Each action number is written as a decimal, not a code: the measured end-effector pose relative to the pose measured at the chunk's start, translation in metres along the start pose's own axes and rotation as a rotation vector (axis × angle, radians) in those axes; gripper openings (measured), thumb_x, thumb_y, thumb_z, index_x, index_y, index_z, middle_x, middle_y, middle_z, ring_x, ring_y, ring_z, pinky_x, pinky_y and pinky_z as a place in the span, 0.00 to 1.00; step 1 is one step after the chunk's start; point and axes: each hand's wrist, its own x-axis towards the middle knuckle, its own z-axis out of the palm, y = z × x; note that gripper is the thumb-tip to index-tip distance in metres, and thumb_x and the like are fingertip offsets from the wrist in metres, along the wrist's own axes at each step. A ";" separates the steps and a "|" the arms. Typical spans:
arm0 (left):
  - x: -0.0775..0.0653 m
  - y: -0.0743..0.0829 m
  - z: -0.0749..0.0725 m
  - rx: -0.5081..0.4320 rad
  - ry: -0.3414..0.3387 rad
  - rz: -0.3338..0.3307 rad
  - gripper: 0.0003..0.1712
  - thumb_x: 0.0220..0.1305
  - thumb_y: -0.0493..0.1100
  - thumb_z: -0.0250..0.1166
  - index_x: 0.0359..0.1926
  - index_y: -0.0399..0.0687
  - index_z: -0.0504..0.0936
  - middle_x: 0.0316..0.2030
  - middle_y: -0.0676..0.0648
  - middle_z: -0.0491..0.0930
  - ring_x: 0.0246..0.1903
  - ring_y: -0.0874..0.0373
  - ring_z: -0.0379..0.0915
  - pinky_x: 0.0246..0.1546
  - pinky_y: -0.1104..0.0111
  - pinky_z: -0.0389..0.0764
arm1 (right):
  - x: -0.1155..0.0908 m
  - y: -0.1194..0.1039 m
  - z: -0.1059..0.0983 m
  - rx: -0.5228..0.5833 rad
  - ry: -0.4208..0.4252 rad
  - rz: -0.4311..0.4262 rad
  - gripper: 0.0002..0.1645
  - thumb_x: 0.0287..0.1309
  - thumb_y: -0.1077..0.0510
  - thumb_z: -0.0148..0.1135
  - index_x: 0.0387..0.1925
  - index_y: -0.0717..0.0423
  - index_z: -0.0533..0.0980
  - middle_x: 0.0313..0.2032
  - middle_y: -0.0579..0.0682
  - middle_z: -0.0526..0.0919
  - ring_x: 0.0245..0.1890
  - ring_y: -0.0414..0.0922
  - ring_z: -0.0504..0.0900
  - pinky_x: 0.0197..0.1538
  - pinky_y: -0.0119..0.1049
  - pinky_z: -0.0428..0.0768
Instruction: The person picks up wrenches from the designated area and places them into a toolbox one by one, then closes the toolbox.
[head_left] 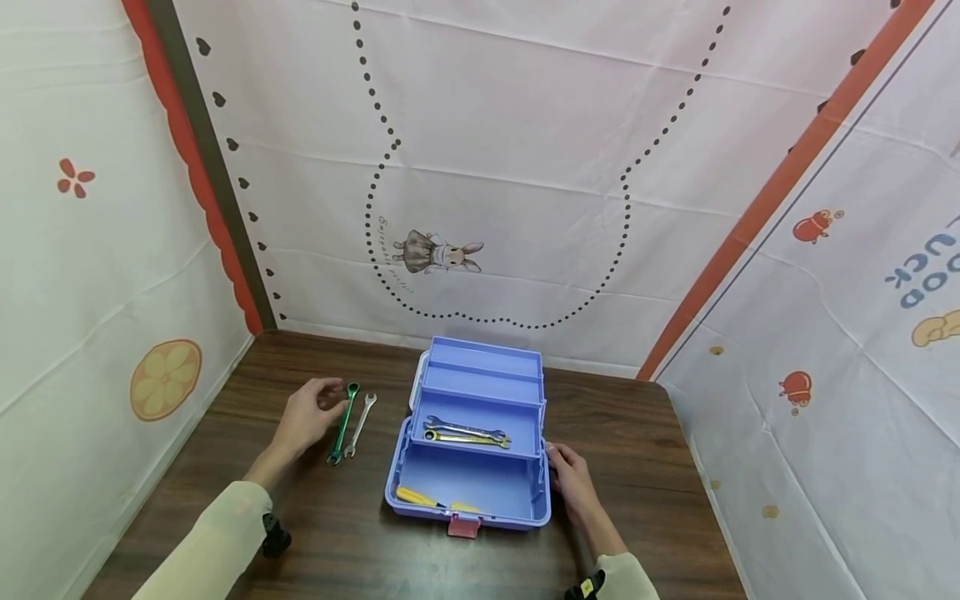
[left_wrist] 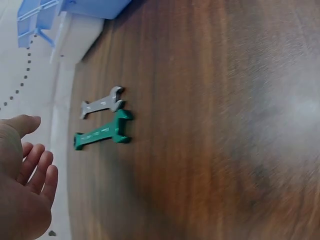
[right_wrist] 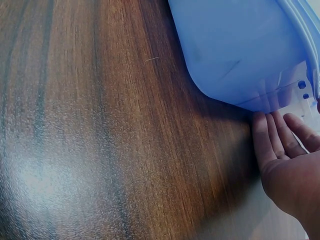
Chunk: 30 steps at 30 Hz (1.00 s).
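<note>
My left hand [head_left: 303, 418] hovers at the left side of a green wrench [head_left: 342, 427]. Its fingers are loosely bent with nothing between them, and the left wrist view shows a gap from palm to wrench [left_wrist: 102, 134]. Beside the green one lies a silver wrench [head_left: 360, 427]. A blue toolbox [head_left: 498, 490] stands unfolded in the middle of the table. My right hand [head_left: 574, 482] touches the box's right side; in the right wrist view its fingertips [right_wrist: 259, 120] rest against the blue wall near the bottom.
Inside the toolbox's raised tray lie silver wrenches [head_left: 453, 426] and a yellow wrench [head_left: 472, 439]. A yellow-handled tool [head_left: 415, 497] and another yellow piece [head_left: 465, 507] sit in the bottom compartment. A red latch [head_left: 463, 527] hangs at the front. Printed cloth walls [head_left: 510, 250] border the wooden table [head_left: 622, 433].
</note>
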 end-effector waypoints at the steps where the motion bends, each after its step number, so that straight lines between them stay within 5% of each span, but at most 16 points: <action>1: -0.001 -0.001 0.002 -0.002 0.002 -0.001 0.25 0.70 0.35 0.72 0.64 0.30 0.78 0.54 0.34 0.81 0.53 0.39 0.79 0.54 0.45 0.81 | 0.000 0.001 0.000 0.000 0.005 0.001 0.23 0.83 0.54 0.53 0.57 0.73 0.77 0.42 0.47 0.86 0.44 0.40 0.82 0.44 0.37 0.85; 12: -0.010 -0.011 0.020 0.003 0.009 -0.064 0.23 0.70 0.35 0.71 0.61 0.28 0.79 0.51 0.33 0.81 0.51 0.39 0.79 0.53 0.47 0.82 | -0.002 0.004 0.002 -0.018 0.029 0.002 0.25 0.81 0.50 0.56 0.57 0.70 0.78 0.42 0.49 0.86 0.44 0.41 0.83 0.44 0.37 0.85; 30: -0.013 -0.015 0.030 0.001 -0.014 -0.101 0.28 0.66 0.33 0.72 0.64 0.28 0.77 0.54 0.31 0.79 0.54 0.37 0.78 0.57 0.46 0.81 | -0.002 0.001 0.002 -0.031 0.030 -0.012 0.25 0.81 0.50 0.56 0.58 0.71 0.78 0.41 0.48 0.85 0.43 0.41 0.82 0.43 0.38 0.84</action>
